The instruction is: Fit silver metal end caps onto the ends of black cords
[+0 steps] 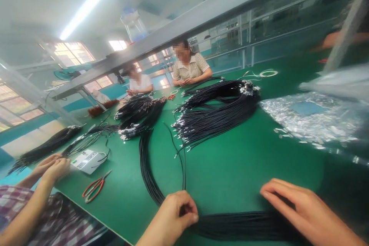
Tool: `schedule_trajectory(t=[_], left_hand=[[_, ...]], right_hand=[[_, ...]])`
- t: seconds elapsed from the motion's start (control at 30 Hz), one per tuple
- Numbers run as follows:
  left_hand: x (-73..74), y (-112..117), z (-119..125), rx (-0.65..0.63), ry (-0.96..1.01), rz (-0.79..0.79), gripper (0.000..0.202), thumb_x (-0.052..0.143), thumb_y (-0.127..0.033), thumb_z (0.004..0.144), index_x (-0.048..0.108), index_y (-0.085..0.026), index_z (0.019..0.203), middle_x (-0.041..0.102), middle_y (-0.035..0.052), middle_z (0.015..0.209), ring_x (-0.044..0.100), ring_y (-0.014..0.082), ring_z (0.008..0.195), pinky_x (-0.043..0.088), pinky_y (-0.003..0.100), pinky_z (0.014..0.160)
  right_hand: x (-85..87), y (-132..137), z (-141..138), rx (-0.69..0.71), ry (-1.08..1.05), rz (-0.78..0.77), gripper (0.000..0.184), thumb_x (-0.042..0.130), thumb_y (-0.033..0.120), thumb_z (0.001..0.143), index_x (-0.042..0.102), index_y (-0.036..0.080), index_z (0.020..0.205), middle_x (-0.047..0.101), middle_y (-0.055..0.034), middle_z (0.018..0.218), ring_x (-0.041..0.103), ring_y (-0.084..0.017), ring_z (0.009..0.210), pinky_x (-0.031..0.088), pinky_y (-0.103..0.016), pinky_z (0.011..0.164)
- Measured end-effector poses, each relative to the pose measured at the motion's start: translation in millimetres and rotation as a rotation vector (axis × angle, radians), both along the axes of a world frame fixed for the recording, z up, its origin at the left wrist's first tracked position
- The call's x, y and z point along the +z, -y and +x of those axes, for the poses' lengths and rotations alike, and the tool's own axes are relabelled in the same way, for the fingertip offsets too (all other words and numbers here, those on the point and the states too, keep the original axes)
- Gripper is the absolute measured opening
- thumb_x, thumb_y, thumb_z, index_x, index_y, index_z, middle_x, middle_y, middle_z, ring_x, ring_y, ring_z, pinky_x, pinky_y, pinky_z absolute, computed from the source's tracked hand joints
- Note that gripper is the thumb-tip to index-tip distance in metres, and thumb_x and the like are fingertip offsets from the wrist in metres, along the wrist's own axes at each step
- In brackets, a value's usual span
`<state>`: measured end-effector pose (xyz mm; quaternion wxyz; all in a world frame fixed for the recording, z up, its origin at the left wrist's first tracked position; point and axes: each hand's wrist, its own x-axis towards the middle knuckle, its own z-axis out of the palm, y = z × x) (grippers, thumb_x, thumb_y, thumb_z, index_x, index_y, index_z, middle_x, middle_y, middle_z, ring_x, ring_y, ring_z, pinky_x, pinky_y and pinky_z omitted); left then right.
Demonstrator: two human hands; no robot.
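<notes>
My left hand [177, 217] is closed, thumb against fingers, on a thin black cable [184, 165] that runs up the table from it. A thick bundle of black cables [148, 169] curves down to this hand and continues to the right as a dark strand [236, 225]. Above that strand's right part is my right hand [305, 207]. Its thumb and forefinger tips come together; whatever they may hold is too small to make out. Farther up the table lies a large pile of black cables [216, 119] with silvery tips.
A clear bag of small metal pieces [317, 123] lies at right, some spilled. Red-handled pliers [93, 189] and a white box [90, 161] are at left, near a co-worker's hands [56, 167]. More cable piles [141, 111] and two seated people are beyond. A grey beam [173, 32] crosses overhead.
</notes>
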<state>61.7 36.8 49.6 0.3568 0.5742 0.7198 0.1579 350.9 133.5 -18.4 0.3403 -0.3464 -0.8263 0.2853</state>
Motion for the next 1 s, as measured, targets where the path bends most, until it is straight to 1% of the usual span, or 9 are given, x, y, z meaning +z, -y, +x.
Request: schedule_trajectory(t=[0.17, 0.3, 0.4, 0.5, 0.6, 0.77, 0.87, 0.93, 1.0], left_hand=[[3.9, 3.0, 1.5, -0.020, -0.028, -0.024, 0.008, 0.055, -0.014, 0.067, 0.062, -0.017, 0.069, 0.058, -0.0008, 0.077, 0.053, 0.0156, 0.076, 0.038, 0.024, 0.070], [7.0, 1.0, 3.0, -0.047, -0.055, -0.052, 0.011, 0.055, -0.013, 0.067, 0.062, -0.017, 0.075, 0.057, -0.0010, 0.078, 0.053, 0.0155, 0.075, 0.039, 0.024, 0.068], [9.2, -2.4, 2.4, -0.114, -0.080, -0.061, 0.013, 0.054, -0.013, 0.068, 0.064, -0.018, 0.075, 0.059, -0.0005, 0.080, 0.054, 0.0156, 0.077, 0.039, 0.023, 0.070], [11.2, -5.8, 0.3, -0.165, -0.110, -0.072, 0.013, 0.056, -0.014, 0.068, 0.066, -0.019, 0.075, 0.059, 0.0002, 0.083, 0.054, 0.0162, 0.081, 0.040, 0.024, 0.072], [13.6, -11.2, -3.6, -0.189, -0.111, -0.120, 0.011, 0.060, -0.015, 0.067, 0.067, -0.019, 0.075, 0.058, -0.0005, 0.083, 0.053, 0.0159, 0.080, 0.040, 0.023, 0.068], [17.0, -23.3, -13.6, -0.190, -0.010, -0.214, 0.007, 0.062, -0.020, 0.069, 0.066, -0.019, 0.075, 0.050, -0.0058, 0.063, 0.044, 0.0110, 0.059, 0.031, 0.020, 0.053], [18.0, -25.9, -19.6, -0.164, 0.111, -0.194, 0.007, 0.061, -0.023, 0.072, 0.063, -0.018, 0.077, 0.048, -0.0067, 0.063, 0.042, 0.0100, 0.059, 0.032, 0.019, 0.055], [19.1, -24.9, -21.9, -0.152, 0.207, -0.177, 0.012, 0.060, -0.027, 0.076, 0.063, -0.018, 0.083, 0.051, -0.0056, 0.068, 0.044, 0.0101, 0.063, 0.034, 0.019, 0.059], [21.0, -23.4, -21.4, -0.161, 0.240, -0.179, 0.020, 0.060, -0.032, 0.078, 0.065, -0.018, 0.092, 0.053, -0.0043, 0.072, 0.045, 0.0106, 0.066, 0.035, 0.019, 0.061]], right_hand=[[-6.7, 1.2, -2.0, 0.068, 0.066, -0.044, 0.030, 0.040, 0.036, 0.098, 0.061, 0.025, 0.079, 0.062, -0.0003, 0.076, 0.062, -0.015, 0.067, 0.050, -0.023, 0.062], [-10.0, 4.0, -2.2, 0.091, 0.071, -0.070, 0.030, 0.039, 0.035, 0.098, 0.060, 0.024, 0.080, 0.061, -0.0010, 0.077, 0.062, -0.016, 0.070, 0.050, -0.025, 0.064], [-8.0, 4.3, -1.6, 0.099, 0.059, -0.077, 0.029, 0.040, 0.036, 0.098, 0.060, 0.024, 0.081, 0.062, -0.0018, 0.077, 0.062, -0.016, 0.070, 0.050, -0.025, 0.064], [-4.4, 4.4, -3.1, 0.076, 0.027, -0.062, 0.033, 0.037, 0.037, 0.097, 0.060, 0.024, 0.077, 0.062, -0.0020, 0.073, 0.061, -0.017, 0.065, 0.050, -0.026, 0.060], [-2.0, 5.1, -5.3, 0.061, 0.015, -0.051, 0.035, 0.037, 0.037, 0.097, 0.059, 0.023, 0.074, 0.061, -0.0017, 0.071, 0.061, -0.016, 0.063, 0.049, -0.025, 0.058], [1.0, 7.1, -5.9, 0.065, 0.001, 0.011, 0.033, 0.037, 0.035, 0.098, 0.059, 0.024, 0.076, 0.061, 0.0000, 0.071, 0.060, -0.015, 0.062, 0.049, -0.023, 0.057], [2.8, 9.3, -6.0, 0.098, 0.004, 0.084, 0.029, 0.040, 0.035, 0.099, 0.061, 0.025, 0.081, 0.061, -0.0001, 0.075, 0.061, -0.014, 0.067, 0.050, -0.023, 0.060], [2.9, 10.5, -6.7, 0.109, 0.007, 0.153, 0.025, 0.043, 0.035, 0.098, 0.061, 0.025, 0.085, 0.061, -0.0008, 0.078, 0.061, -0.015, 0.070, 0.050, -0.023, 0.062], [2.7, 11.3, -8.1, 0.115, 0.011, 0.229, 0.024, 0.043, 0.033, 0.099, 0.061, 0.024, 0.088, 0.060, -0.0013, 0.078, 0.059, -0.015, 0.069, 0.049, -0.024, 0.061]])
